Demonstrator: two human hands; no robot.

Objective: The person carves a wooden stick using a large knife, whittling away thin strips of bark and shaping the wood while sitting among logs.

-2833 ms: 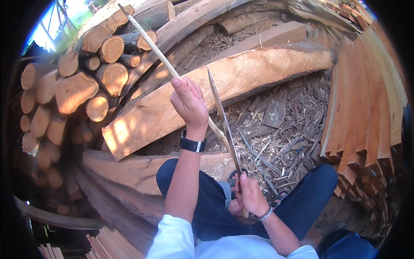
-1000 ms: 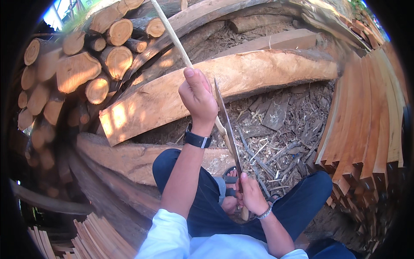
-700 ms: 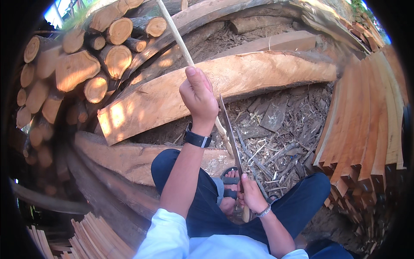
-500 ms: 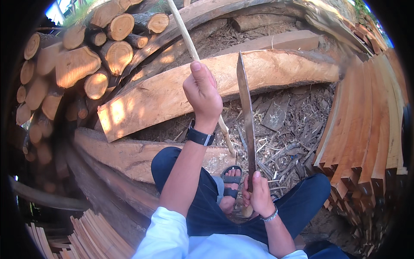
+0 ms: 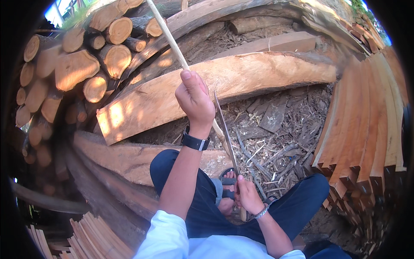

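My left hand (image 5: 195, 98) is raised and wrapped around a long pale peeled stick (image 5: 169, 38) that slants up to the top of the view. A dark watch (image 5: 195, 142) sits on that wrist. My right hand (image 5: 247, 195) is low, near my knee, closed on the handle of a long knife (image 5: 225, 129). The blade points up and lies along the stick's lower part, just below my left hand. I am seated, in dark blue trousers (image 5: 297, 207), with a sandalled foot (image 5: 227, 190) between my legs.
A stack of cut logs (image 5: 82, 64) fills the upper left. A thick slab of wood (image 5: 241, 77) lies across in front of me. Thin curved boards (image 5: 371, 125) fan out at right and at lower left (image 5: 95, 237). Bark chips and shavings (image 5: 280, 142) cover the ground.
The blade swung out to the right, away from the stick, half a second ago; it is back alongside the stick. My left hand has stayed raised on the stick.
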